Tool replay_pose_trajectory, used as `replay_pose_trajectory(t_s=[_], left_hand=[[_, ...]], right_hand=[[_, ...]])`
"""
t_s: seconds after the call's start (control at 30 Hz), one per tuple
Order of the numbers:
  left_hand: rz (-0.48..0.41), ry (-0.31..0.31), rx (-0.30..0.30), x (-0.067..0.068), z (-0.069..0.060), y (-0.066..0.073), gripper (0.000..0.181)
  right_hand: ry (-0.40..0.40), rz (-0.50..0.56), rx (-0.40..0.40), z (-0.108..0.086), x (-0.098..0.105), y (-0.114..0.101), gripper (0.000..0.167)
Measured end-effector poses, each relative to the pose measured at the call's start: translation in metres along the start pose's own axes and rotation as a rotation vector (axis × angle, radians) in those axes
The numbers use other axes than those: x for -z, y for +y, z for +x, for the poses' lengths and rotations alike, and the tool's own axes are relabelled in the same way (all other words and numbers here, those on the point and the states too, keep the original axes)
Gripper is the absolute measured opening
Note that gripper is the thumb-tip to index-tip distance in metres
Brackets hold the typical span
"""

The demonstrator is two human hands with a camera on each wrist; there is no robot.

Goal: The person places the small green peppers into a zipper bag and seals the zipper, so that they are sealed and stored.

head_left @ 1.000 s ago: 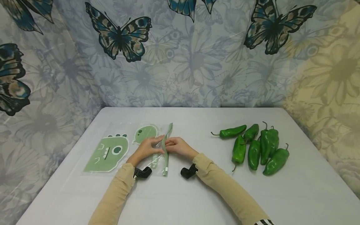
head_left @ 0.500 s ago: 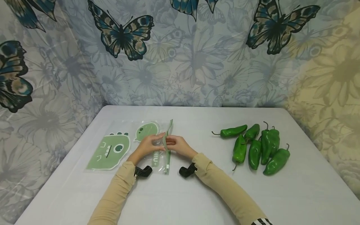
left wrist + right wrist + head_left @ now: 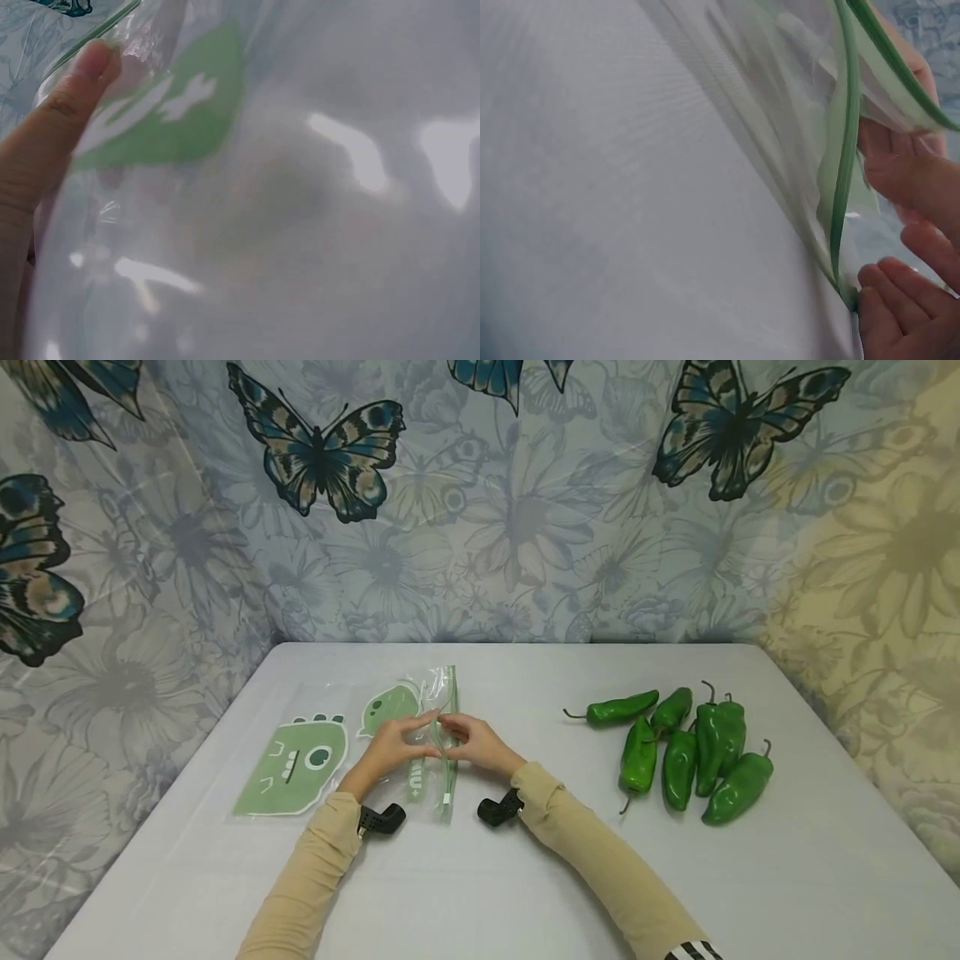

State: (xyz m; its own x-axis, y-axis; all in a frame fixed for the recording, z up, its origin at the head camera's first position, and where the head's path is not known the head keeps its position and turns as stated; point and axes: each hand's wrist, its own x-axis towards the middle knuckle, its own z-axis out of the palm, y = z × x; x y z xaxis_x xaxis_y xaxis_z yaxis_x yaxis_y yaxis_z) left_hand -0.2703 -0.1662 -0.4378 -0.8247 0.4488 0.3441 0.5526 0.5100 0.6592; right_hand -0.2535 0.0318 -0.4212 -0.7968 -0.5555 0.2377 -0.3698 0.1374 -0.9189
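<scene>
A clear zip bag (image 3: 288,768) with green dinosaur prints lies left of centre, its green-edged mouth (image 3: 452,693) towards the right. My left hand (image 3: 390,747) pinches the film beside the mouth; in the left wrist view its thumb (image 3: 64,112) presses on the plastic by the green strip. My right hand (image 3: 482,745) holds the mouth edge from the other side, thumb and fingers bowed. The right wrist view shows two green strips (image 3: 847,142) standing apart, with a gap between them. Part of the right hand's grip is hidden by film. A slider (image 3: 447,798) sits at the near end.
Several green peppers (image 3: 678,768) lie grouped on the right of the white table (image 3: 450,893). Butterfly-patterned fabric (image 3: 517,543) stands behind the table and along its sides. Black wrist cameras (image 3: 382,818) hang below both hands.
The strip's far end has swung up and left, showing more clear film there. Between my hands the mouth edges have spread, and the right fingers have shifted slightly. The peppers have stayed put.
</scene>
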Motion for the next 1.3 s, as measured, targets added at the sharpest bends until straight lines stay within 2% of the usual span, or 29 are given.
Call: replay_pose_trajectory(t_s=[0.1, 0.27, 0.37, 0.5, 0.6, 0.77, 1.0, 1.07, 1.17, 1.3], left_hand=[[-0.003, 0.010, -0.006, 0.001, 0.000, 0.001, 0.068], [-0.079, 0.012, 0.063, 0.006, 0.000, 0.005, 0.066], [-0.137, 0.037, 0.078, 0.009, 0.002, 0.006, 0.063], [-0.171, 0.068, 0.081, 0.017, 0.000, 0.028, 0.058], [-0.210, 0.071, 0.092, 0.023, -0.002, 0.044, 0.055], [-0.308, 0.095, 0.066, 0.022, -0.003, 0.037, 0.052], [-0.458, 0.193, 0.033, 0.023, -0.006, 0.034, 0.045], [-0.490, 0.187, 0.019, 0.022, -0.006, 0.033, 0.045], [-0.462, 0.157, 0.022, 0.021, -0.005, 0.031, 0.045], [-0.368, 0.097, 0.057, 0.016, -0.001, 0.020, 0.046]], right_hand=[[-0.003, -0.010, -0.003, 0.002, 0.001, 0.016, 0.056], [0.001, -0.030, -0.031, 0.007, 0.001, 0.035, 0.058], [-0.005, -0.011, -0.033, 0.004, 0.002, 0.023, 0.058], [-0.020, 0.017, -0.049, -0.001, 0.004, 0.004, 0.060], [-0.021, 0.018, -0.069, -0.003, 0.004, 0.001, 0.061], [0.007, 0.021, -0.058, -0.005, 0.004, 0.002, 0.059], [0.065, 0.072, -0.062, -0.009, 0.003, 0.003, 0.056], [0.077, 0.074, -0.071, -0.009, 0.003, 0.004, 0.055], [0.077, 0.077, -0.083, -0.010, 0.004, 0.003, 0.056], [0.045, 0.062, -0.093, -0.011, 0.005, 0.002, 0.060]])
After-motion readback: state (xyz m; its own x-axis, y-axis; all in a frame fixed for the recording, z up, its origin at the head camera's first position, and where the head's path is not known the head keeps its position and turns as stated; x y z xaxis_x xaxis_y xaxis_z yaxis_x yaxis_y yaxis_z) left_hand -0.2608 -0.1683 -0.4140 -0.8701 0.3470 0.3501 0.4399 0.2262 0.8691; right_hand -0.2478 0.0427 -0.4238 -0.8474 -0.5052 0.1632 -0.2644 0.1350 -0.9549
